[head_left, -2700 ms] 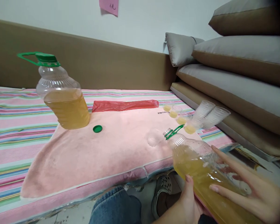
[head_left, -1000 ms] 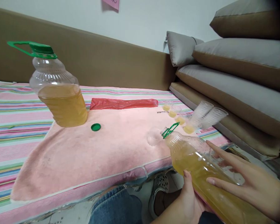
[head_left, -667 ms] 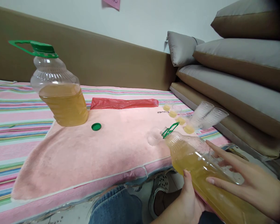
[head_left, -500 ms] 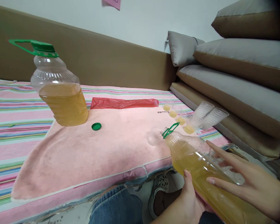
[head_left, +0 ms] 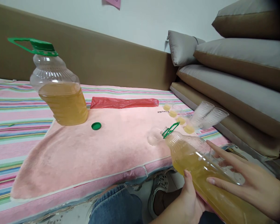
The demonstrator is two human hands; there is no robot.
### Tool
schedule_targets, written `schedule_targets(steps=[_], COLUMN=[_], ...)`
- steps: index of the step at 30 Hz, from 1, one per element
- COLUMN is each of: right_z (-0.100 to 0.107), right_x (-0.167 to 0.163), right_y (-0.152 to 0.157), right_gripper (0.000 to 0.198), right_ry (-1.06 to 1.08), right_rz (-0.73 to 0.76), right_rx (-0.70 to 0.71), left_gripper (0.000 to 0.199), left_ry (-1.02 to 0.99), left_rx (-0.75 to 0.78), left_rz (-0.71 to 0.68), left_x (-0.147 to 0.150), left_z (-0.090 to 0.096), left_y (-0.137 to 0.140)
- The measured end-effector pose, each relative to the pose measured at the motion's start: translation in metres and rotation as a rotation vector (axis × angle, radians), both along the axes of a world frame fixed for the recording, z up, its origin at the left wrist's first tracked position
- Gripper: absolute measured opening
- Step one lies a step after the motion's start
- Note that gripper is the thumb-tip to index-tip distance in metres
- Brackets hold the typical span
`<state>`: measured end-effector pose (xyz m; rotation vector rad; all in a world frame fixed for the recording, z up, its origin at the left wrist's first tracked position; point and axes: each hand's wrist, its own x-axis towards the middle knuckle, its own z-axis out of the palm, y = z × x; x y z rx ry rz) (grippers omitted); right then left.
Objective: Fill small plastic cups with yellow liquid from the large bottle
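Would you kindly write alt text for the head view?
The left hand and right hand hold a tilted, open bottle of yellow liquid, its mouth at a clear cup on a pink towel. At left stands a capped bottle; at right are partly filled cups and stacked cups.

The person is wearing faded blue denim (head_left: 119,207), with stitched seams running along its upper edge. A pale grey-green clog (head_left: 162,182) is covering one foot, its rounded toe showing small holes. The left grip (head_left: 190,200), a bare hand, is showing a short thumbnail; the right grip (head_left: 252,177), also bare, is showing slim fingers. Dark cloth (head_left: 208,217) is peeking out beside the left wrist, its garment remaining unclear.
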<state>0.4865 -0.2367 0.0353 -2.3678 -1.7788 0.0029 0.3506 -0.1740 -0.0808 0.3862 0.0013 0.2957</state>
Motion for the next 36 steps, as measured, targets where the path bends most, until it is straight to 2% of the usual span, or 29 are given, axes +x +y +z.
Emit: schedule_targets(steps=[10, 19, 29, 36], right_z=[-0.0025, 0.0024, 0.0044, 0.0016], right_x=[0.0052, 0.0014, -0.0006, 0.0025], right_y=[-0.0005, 0.0015, 0.0007, -0.0015], right_gripper=[0.088, 0.083, 0.084, 0.086], right_ry=[0.007, -0.023, -0.001, 0.012], right_rz=[-0.002, 0.02, -0.003, -0.007], right_rx=[-0.015, 0.002, -0.016, -0.036], left_gripper=[0.125, 0.132, 0.122, 0.124], left_ry=[-0.01, 0.019, -0.007, -0.024], left_rx=[0.001, 0.01, 0.013, 0.013], left_rz=[-0.011, -0.021, -0.011, -0.004], left_x=[0.0006, 0.0, -0.0009, 0.001], left_z=[0.0035, 0.0041, 0.0056, 0.0031], left_y=[0.0011, 0.0021, 0.0022, 0.0013])
